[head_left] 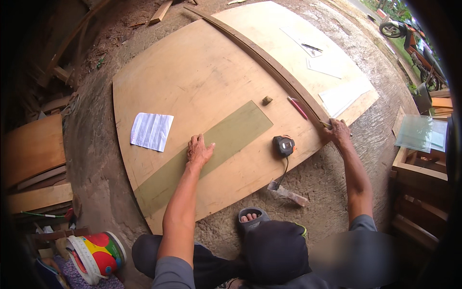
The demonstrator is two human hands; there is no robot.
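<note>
My left hand (pixel 200 151) lies with fingers spread on a long, translucent greenish strip (pixel 240 130) atop the plywood board (pixel 168 72). My right hand (pixel 337 131) has its fingers curled around the near end of a long wooden batten (pixel 262 60) crossing the board; a small pale piece at the fingertips is unclear. Between my hands sits a black tape measure (pixel 284 145). A red pencil (pixel 297 108) and a small block (pixel 267 100) are near the batten. A lined paper (pixel 151 131) lies at the left, and white sheets (pixel 341 96) with a black pen (pixel 312 48) at the right.
Stacked boards (pixel 33 149) and a colourful bucket (pixel 98 255) are on the left. Glass panes (pixel 411 132) rest on a wooden frame (pixel 418 173) at right, below a parked motorbike (pixel 416 48). An elongated scrap (pixel 288 195) lies on the concrete (pixel 96 192) beside my sandalled foot.
</note>
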